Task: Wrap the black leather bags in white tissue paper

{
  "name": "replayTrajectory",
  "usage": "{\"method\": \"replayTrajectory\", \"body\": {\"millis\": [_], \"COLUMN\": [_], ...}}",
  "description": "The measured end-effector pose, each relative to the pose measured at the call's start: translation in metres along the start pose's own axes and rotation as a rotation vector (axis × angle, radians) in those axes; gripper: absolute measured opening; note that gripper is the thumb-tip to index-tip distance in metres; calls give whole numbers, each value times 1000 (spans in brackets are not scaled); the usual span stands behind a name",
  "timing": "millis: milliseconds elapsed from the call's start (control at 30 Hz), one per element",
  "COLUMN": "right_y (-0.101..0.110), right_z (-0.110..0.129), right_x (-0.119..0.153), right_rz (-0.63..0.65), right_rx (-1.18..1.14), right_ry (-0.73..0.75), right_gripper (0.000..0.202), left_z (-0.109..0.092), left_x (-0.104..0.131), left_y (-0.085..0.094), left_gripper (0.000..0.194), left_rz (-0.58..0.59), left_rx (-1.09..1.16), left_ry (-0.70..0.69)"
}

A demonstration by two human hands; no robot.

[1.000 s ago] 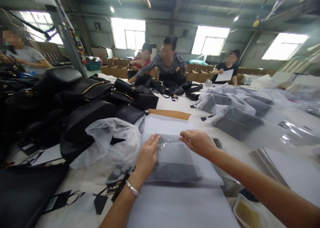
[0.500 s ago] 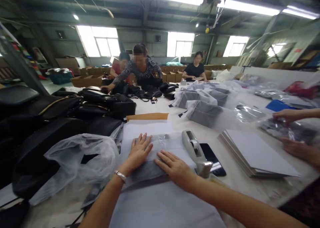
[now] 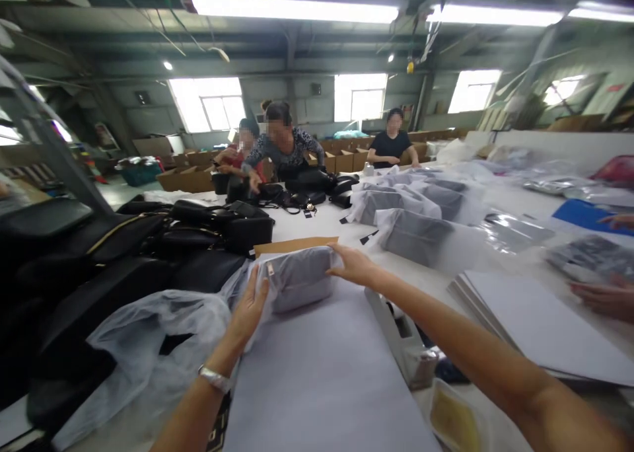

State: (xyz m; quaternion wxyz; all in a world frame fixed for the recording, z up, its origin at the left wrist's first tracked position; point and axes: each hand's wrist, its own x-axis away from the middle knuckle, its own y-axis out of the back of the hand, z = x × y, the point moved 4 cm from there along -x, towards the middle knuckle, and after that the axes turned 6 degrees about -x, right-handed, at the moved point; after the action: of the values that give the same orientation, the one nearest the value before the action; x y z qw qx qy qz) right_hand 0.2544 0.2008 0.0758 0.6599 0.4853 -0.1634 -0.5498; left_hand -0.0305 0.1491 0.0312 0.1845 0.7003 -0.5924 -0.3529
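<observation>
A small dark bag in translucent white wrapping (image 3: pixel 302 283) stands raised on its edge over a stack of white paper sheets (image 3: pixel 327 373). A metal zipper pull shows at its upper left. My left hand (image 3: pixel 249 304) presses on the left end, thumb in front and fingers along the side. At the opposite end my right hand (image 3: pixel 354 265) grips the upper right corner between thumb and fingers. Under my right forearm sits a grey tape dispenser (image 3: pixel 401 333), partly hidden. Crumpled clear plastic (image 3: pixel 163 333) lies to the left of my left hand.
Black bags (image 3: pixel 148 240) are heaped on the left. More wrapped bags (image 3: pixel 416 230) stand beyond, at the right. A pile of grey-white boards (image 3: pixel 539 320) lies right, near a co-worker's hand (image 3: pixel 604 297). Several people work across the table (image 3: pixel 312 224).
My hands lay flat on the wrapping before; now they hold the wrapped bag by its two ends, tilted up and farther forward. The view has shifted slightly.
</observation>
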Motion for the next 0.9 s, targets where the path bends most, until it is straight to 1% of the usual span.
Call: {"method": "replayTrajectory", "body": {"millis": [67,133,200,233,267,333,400,467,533,567,633,700,733,767,800,833,900], "right_y": [-5,-5,3,10,20,46,79,113,143,155,171,176,175,173,170,166,159], "right_z": [-10,-16,-22,-25,-29,-41,-59,-84,-114,-131,-168,-201,-215,-226,-234,-239,-243], "right_x": [-7,-13,-16,-16,-14,-6,10,32,58,72,98,121,131,139,147,153,162], "right_rz": [-23,-61,-114,-145,-179,-248,-321,-399,-455,-471,-469,-455,-455,-454,-455,-451,-453], "right_rx": [4,1,-6,-9,-12,-16,-1,52,129,168,242,297,315,327,333,335,337], "right_ry": [-17,-33,-48,-56,-65,-88,-120,-147,-158,-194,-299,-387,-419,-443,-458,-466,-453], "right_gripper": [64,57,53,53,53,54,55,56,55,54,54,50,46,43,39,37,35], "left_z": [6,9,1,-8,-20,-54,-93,-133,-168,-184,-210,-228,-233,-236,-237,-235,-224], "left_x": [-14,-26,-36,-41,-45,-55,-67,-78,-86,-88,-89,-85,-81,-75,-69,-61,-43], "left_y": [-11,-20,-26,-29,-31,-39,-55,-80,-113,-130,-164,-190,-199,-204,-205,-203,-189], "left_gripper": [67,70,72,72,73,75,77,76,75,75,74,75,75,75,75,73,68], "left_rz": [-16,-36,-37,-32,-19,27,87,162,260,315,400,452,466,471,468,459,433], "left_rx": [-13,-8,18,37,57,98,141,217,305,341,378,385,383,377,367,354,319], "left_ry": [26,40,33,16,-7,-60,-99,-163,-237,-271,-322,-355,-366,-376,-385,-395,-410]}}
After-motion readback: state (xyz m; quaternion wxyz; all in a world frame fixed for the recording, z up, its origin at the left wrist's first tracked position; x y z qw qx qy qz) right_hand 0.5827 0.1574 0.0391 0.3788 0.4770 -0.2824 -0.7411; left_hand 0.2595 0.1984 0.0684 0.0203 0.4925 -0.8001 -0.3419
